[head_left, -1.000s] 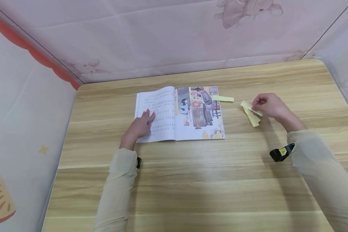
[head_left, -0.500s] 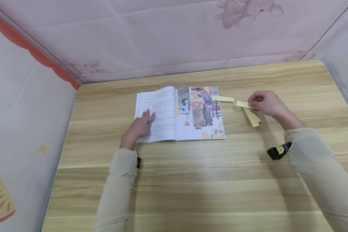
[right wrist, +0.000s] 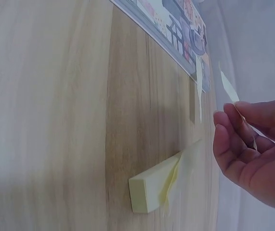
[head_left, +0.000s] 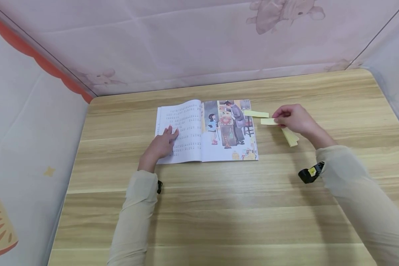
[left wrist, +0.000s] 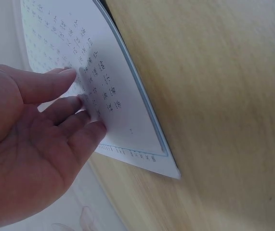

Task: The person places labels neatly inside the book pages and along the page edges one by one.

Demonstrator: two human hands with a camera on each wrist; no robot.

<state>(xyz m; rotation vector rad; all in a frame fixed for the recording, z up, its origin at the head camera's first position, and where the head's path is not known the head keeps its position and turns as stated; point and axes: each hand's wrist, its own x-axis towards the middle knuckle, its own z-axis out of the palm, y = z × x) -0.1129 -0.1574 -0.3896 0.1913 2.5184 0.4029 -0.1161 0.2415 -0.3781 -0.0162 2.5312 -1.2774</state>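
Observation:
An open picture book lies on the table, text on its left page and a coloured illustration on its right. My left hand rests its fingertips on the left page; in the left wrist view the fingers are loosely extended against the paper. Between thumb and fingertips, my right hand pinches a pale yellow sticky note, its free end pointing left toward the book. Another yellow sticky strip sticks out past the right page's edge. Below the right hand lies a pad of sticky notes, with a loosened sheet on it.
The wood-grain table meets a pink patterned wall covering at the back. A pale covering with a red scalloped edge stands on the left. A black wrist camera hangs by the right sleeve.
My right hand has pulled a sticky note away from the pad and moved left with it toward the book's right edge. The left hand stays in place on the page.

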